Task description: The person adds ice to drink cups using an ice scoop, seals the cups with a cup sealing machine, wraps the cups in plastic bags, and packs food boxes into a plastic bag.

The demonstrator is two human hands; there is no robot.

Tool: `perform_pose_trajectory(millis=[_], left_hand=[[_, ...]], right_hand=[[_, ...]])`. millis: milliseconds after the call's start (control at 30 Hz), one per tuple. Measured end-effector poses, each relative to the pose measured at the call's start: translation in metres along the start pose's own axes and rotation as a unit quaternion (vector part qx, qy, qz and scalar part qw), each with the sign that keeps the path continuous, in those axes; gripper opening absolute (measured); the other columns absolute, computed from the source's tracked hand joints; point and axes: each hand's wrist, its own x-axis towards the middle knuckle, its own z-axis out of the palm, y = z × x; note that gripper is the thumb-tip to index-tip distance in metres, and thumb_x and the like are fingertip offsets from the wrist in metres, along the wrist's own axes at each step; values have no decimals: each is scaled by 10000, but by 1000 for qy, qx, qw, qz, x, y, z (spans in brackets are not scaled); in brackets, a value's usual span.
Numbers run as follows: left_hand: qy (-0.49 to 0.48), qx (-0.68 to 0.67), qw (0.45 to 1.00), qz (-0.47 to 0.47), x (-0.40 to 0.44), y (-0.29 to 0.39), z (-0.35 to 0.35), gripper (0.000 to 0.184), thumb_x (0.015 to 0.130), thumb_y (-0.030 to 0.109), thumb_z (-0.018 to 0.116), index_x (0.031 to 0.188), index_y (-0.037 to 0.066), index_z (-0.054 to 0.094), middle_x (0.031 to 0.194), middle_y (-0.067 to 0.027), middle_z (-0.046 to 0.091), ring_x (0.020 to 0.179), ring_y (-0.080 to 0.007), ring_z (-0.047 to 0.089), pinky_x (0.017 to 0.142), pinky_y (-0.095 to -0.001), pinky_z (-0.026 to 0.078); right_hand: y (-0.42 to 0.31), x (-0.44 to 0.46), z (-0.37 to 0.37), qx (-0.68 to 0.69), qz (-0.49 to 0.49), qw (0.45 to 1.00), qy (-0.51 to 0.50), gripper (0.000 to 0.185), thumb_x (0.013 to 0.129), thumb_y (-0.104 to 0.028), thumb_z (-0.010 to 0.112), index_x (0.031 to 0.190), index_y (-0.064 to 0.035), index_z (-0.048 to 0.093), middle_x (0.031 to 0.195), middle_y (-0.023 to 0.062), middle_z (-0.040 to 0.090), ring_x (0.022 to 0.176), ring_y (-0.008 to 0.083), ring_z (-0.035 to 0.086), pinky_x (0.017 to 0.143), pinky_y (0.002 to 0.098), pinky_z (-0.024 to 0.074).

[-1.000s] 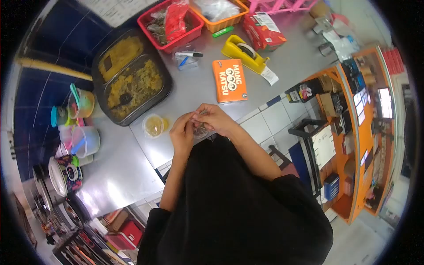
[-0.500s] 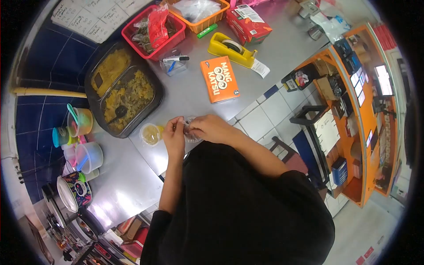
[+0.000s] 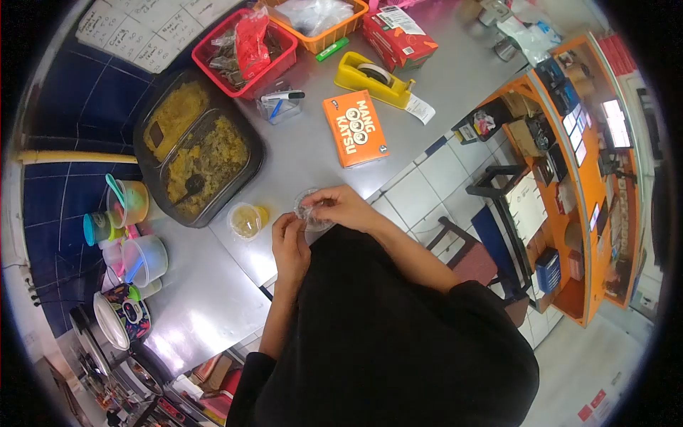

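Observation:
My left hand is closed, fingertips pinched on thin clear plastic close to the table's front edge. Just right of it, my right hand has its fingers bent together on the same clear plastic, which looks like a round lid or cup; its exact shape is partly hidden by the fingers. To the left of my hands stands a clear cup of yellow contents. An orange box lies beyond my right hand. The black two-part pan with yellow food is at the back left.
On the metal table are a red basket, an orange basket, a yellow tape dispenser, a red box and a pen holder. Plastic tubs line the left side. A chair stands right of me.
Since a second ago, the view has shifted. My hands have moved slightly apart, the right one now farther over the clear plastic and the left one lower beside it.

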Motion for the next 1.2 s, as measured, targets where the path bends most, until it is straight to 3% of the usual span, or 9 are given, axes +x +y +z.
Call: perform_pose_trajectory(millis=[133, 467, 567, 600, 633, 667, 833, 967, 1200], left_hand=[[-91, -6, 996, 10, 0, -6, -12, 207, 868, -59, 626, 1036, 57, 658, 1081, -152, 621, 987, -334, 647, 816, -411, 554], [-237, 51, 970, -22, -21, -6, -41, 159, 892, 136, 639, 1033, 64, 627, 984, -142, 615, 873, -375, 639, 770, -474, 535], [-181, -10, 983, -22, -30, -20, -37, 226, 905, 105, 621, 1129, 78, 621, 958, -123, 617, 859, -323, 646, 742, -424, 544], [-184, -14, 982, -24, -33, -19, -40, 226, 905, 105, 621, 1129, 78, 621, 958, -123, 617, 859, -323, 646, 742, -424, 544], [-135, -85, 982, -100, -34, -18, -42, 274, 918, 79, 604, 1192, 65, 593, 934, -125, 625, 820, -294, 645, 730, -399, 536], [-87, -156, 969, -173, -35, -17, -43, 324, 931, 52, 586, 1255, 52, 564, 911, -128, 632, 780, -264, 643, 717, -374, 529], [-6, -189, 974, -126, -19, -32, -38, 383, 986, 45, 527, 1361, -6, 472, 911, -73, 586, 709, -111, 542, 648, -265, 477], [29, -202, 971, -127, 6, -27, -35, 350, 997, 33, 520, 1340, -10, 462, 889, -63, 582, 693, -91, 531, 633, -246, 461], [86, -188, 957, -201, 44, -3, 0, 320, 971, 54, 592, 1282, 0, 543, 812, -91, 627, 686, -156, 579, 671, -303, 500]], right_hand=[[-22, -1, 0, 41, 90, 995, 33, 202, 901, -20, 688, 1102, -47, 677, 915, 27, 686, 749, 50, 584, 607, 213, 461], [9, 31, -15, 193, -9, 954, 230, 423, 865, -30, 733, 1217, -100, 511, 881, 49, 665, 753, 109, 614, 668, 265, 496], [8, 26, 5, -40, -31, 956, 290, 490, 835, -93, 775, 1252, -104, 519, 1026, 130, 659, 923, 188, 637, 770, 336, 516], [-23, 15, 22, -343, -136, 896, 245, 565, 805, -132, 798, 1295, -119, 517, 1138, 172, 613, 1033, 245, 607, 832, 376, 513], [-42, 7, 34, -610, -225, 740, 174, 641, 775, -172, 821, 1337, -133, 515, 1250, 215, 566, 1143, 302, 577, 895, 415, 510], [-46, -1, 42, -613, -218, 737, 181, 641, 775, -172, 821, 1337, -133, 515, 1250, 215, 566, 1143, 302, 577, 895, 415, 510], [-46, 5, 49, -688, -14, 723, -62, 782, 702, -211, 831, 1416, -224, 513, 1359, 239, 459, 1218, 437, 506, 1000, 519, 476], [-75, 13, 25, -591, -21, 805, 50, 785, 660, -214, 840, 1388, -217, 546, 1311, 233, 480, 1177, 404, 536, 937, 482, 522], [-160, 44, -50, -686, -46, 703, 183, 776, 704, -307, 816, 1414, -235, 512, 1250, 213, 501, 1148, 414, 551, 871, 497, 545]])
